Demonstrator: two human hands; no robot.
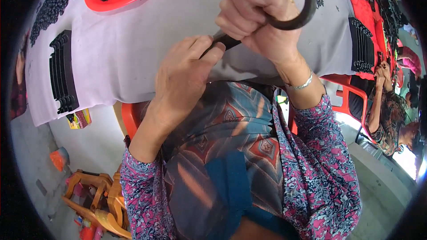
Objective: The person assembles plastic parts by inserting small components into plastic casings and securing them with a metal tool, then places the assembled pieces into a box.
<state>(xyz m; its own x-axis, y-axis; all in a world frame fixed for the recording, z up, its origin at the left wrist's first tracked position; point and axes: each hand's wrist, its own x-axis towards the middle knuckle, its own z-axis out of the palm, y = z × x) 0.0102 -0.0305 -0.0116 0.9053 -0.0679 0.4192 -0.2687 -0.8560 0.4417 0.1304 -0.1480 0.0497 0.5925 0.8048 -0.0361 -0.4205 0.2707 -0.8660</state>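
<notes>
Above the table's near edge, my right hand [267,22] is closed in a fist around a black loop-ended piece [307,15]. Its thick round ring sticks out to the right of the fist. From the lower left side of the fist, a narrow dark length runs to my left hand [184,69], whose thumb and fingers pinch its other end. The fists hide the middle of the piece, so its exact kind cannot be made out. Both hands are over the grey tablecloth [120,49].
A red tray [102,5] with black parts sits at the far left, beside a heap of small black pieces [58,0]. Ribbed black racks lie at the left [62,71] and right [361,44] edges. Another person [391,111] works at the right, near a red chair [351,100].
</notes>
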